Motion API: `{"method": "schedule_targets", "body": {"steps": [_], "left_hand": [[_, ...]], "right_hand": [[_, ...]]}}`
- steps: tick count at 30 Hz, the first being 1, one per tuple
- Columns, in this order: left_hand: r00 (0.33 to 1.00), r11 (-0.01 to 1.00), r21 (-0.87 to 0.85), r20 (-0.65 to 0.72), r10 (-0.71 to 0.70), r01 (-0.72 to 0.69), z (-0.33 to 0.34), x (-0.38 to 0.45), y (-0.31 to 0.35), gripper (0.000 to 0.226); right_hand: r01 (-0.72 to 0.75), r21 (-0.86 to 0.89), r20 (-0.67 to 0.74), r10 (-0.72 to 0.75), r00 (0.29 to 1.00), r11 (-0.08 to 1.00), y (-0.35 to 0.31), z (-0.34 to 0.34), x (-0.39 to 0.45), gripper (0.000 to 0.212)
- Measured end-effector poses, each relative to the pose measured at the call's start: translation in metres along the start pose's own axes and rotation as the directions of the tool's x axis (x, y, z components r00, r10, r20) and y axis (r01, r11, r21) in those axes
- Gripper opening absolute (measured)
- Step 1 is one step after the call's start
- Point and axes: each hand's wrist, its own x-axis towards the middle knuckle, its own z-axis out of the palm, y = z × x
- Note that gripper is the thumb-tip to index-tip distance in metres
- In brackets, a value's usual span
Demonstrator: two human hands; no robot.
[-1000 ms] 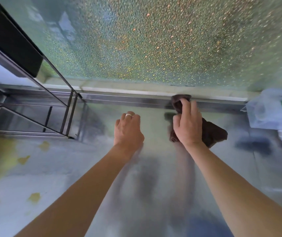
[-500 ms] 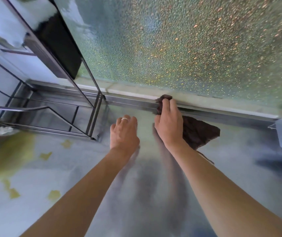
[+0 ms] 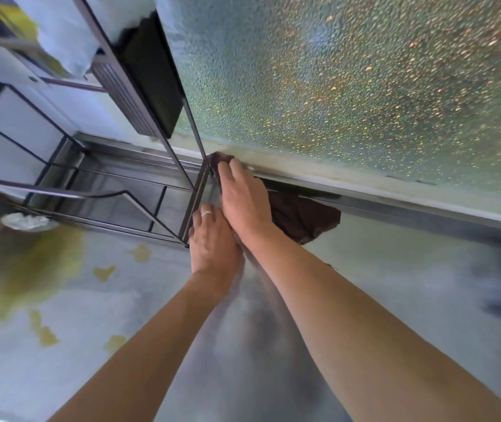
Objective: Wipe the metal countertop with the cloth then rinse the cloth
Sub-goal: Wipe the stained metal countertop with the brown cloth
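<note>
Cloth [image 3: 302, 216], dark brown and crumpled, lies at the far edge of the metal counter [image 3: 395, 284], pushed up against the raised back lip [image 3: 395, 197] beneath the pebbled glass wall [image 3: 349, 86]. The right hand [image 3: 244, 202] lies flat on top of it, palm down, fingers stretched forward so that the fingertips [image 3: 227, 167] press a bunched corner of the fabric into the angle beside the wire rack [image 3: 115, 190]; its grip is a spread, pressing one, not a closed fist (most of the cloth sticks out to the right of the hand). The left hand [image 3: 212, 239] rests on the counter just beside and touching the right wrist, fingers loosely curled downward, a ring [image 3: 206, 213] on one finger; it holds nothing that can be seen. The rack's near corner post stands just left of both hands. Yellowish patches [image 3: 104, 272] mark the counter surface to the left, well apart from the cloth.
</note>
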Motion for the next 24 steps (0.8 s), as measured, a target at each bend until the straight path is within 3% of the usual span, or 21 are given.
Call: {"method": "schedule_targets", "body": {"steps": [3, 12, 17, 21, 24], "left_hand": [[0.999, 1.000, 0.001, 0.028, 0.019, -0.019, -0.001, 0.000, -0.002, 0.043], [0.989, 0.988, 0.092, 0.085, 0.118, -0.125, -0.001, -0.008, 0.032, 0.033], [0.979, 0.980, 0.090, 0.119, 0.168, -0.179, 0.000, -0.023, 0.045, 0.035], [0.976, 0.975, 0.098, 0.111, 0.188, -0.199, 0.001, -0.033, 0.044, 0.032], [0.974, 0.975, 0.083, 0.113, 0.195, -0.205, -0.004, -0.042, 0.035, 0.030]], "right_hand": [[0.018, -0.060, -0.015, -0.019, 1.000, 0.998, 0.000, 0.001, 0.002, 0.044], [-0.053, -0.219, -0.032, 0.047, 0.998, 0.974, 0.050, -0.023, -0.030, 0.030], [-0.258, -0.235, -0.033, 0.258, 0.966, 0.937, 0.088, -0.035, -0.069, 0.038], [-0.406, -0.222, -0.076, 0.399, 0.914, 0.887, 0.105, -0.051, -0.092, 0.037], [-0.503, -0.201, -0.031, 0.508, 0.861, 0.840, 0.106, -0.060, -0.095, 0.039]]}}
